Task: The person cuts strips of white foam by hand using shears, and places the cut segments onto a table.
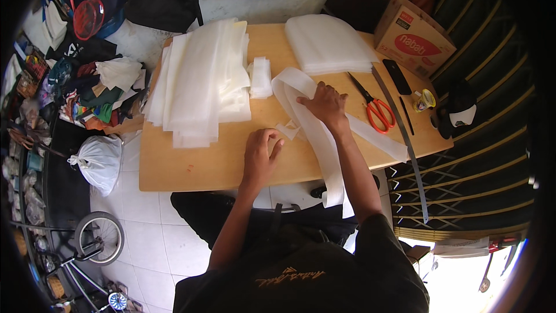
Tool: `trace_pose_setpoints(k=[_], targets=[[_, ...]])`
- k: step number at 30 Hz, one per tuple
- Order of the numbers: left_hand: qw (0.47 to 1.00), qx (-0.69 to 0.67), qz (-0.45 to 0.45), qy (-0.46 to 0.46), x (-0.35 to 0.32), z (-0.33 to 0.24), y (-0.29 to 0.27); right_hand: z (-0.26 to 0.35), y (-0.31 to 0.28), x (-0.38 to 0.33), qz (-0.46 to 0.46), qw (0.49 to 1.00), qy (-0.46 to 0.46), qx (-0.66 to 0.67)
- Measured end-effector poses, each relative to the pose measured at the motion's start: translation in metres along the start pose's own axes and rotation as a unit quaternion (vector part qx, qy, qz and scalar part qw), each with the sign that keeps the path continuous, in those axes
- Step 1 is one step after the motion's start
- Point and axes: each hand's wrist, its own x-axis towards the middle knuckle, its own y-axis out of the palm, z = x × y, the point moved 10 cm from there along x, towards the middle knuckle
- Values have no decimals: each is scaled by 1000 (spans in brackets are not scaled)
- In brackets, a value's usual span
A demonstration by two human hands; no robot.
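A long translucent white strip [315, 139] lies in a loop on the wooden table [231, 168], and one end hangs over the front edge. My right hand [326, 104] reaches over the strip with its fingers spread, touching or just above it. My left hand [262, 152] is at the table's front middle, fingers loosely bent, thumb apart, nothing visible in it. Small white scraps [288, 130] lie between my hands. Behind them is a small bundle of folded white pieces [261, 77]. To the right of my right hand are scissors [376, 107] with orange handles.
Stacked white sheets [202, 81] cover the table's left; another stack [330, 43] lies at the back. A long metal ruler [414, 162] juts past the front edge. Right are a phone [397, 76], a black pen [407, 116], a small tub [425, 100] and a cardboard box [414, 37].
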Motion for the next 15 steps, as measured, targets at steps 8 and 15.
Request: trace_pose_setpoints(k=[8, 15], targets=[[985, 82, 87, 124, -5, -82, 42, -21, -67, -3, -232, 955, -96, 160], [994, 17, 103, 45, -11, -53, 59, -43, -144, 16, -228, 928, -83, 282]])
